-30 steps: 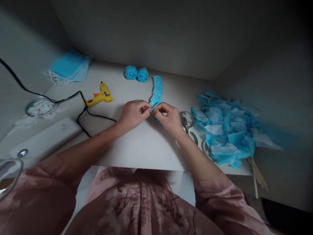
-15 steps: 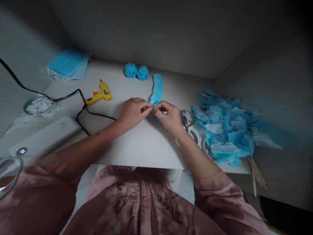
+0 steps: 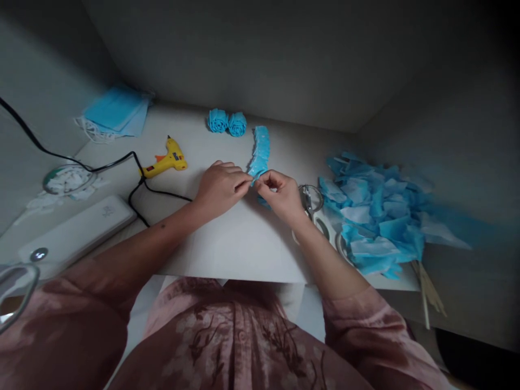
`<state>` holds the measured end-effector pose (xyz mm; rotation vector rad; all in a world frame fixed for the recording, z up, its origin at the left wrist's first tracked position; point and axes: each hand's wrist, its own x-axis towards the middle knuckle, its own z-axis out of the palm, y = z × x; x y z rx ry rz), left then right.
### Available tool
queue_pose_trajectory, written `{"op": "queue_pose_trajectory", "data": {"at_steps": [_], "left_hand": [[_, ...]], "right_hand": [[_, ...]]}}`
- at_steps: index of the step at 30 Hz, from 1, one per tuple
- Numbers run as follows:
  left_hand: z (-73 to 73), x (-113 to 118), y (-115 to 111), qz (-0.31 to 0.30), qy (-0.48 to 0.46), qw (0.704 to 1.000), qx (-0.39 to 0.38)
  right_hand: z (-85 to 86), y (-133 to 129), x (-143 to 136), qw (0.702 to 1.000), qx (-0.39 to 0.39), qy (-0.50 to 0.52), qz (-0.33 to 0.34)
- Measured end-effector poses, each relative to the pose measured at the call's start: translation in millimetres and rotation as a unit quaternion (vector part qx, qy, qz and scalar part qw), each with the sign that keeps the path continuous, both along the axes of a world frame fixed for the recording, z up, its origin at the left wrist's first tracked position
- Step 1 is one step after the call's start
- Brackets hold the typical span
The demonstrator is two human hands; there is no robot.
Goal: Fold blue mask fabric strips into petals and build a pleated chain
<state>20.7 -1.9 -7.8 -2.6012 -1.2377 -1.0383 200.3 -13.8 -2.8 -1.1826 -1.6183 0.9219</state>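
Pinching the near end of a blue pleated strip, both hands meet at the middle of the white surface: the left hand closes thumb and forefinger on the strip's tip from nine o'clock, and the right hand nips the same end from three o'clock, fingers curled tight, so the end seems to be held steady between two close grips. From there the strip runs away toward twelve o'clock, lying flat. Just beyond its far end, at eleven o'clock, sit two rolled blue rosettes, touching one another. A yellow glue gun rests at ten o'clock, near the left hand, its black cord trailing off left. Scissors lie just beside the right wrist, and a heap of blue scraps fills three o'clock.
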Motion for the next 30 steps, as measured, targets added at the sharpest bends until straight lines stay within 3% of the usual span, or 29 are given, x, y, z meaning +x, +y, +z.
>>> {"op": "queue_pose_trajectory", "data": {"at_steps": [6, 21, 30], "left_hand": [[3.4, 1.8, -4.3, 0.024, 0.046, 0.998, 0.03], [-1.9, 4.2, -2.0, 0.012, -0.125, 0.983, -0.134], [-0.9, 3.8, 1.4, -0.029, -0.275, 0.92, -0.277]], "right_hand": [[0.1, -0.9, -0.9, 1.0, -0.007, 0.001, 0.0], [2.2, -2.7, -1.0, 0.999, 0.017, -0.043, 0.009], [1.0, -1.4, -0.1, 1.0, -0.006, -0.005, 0.012]]}}
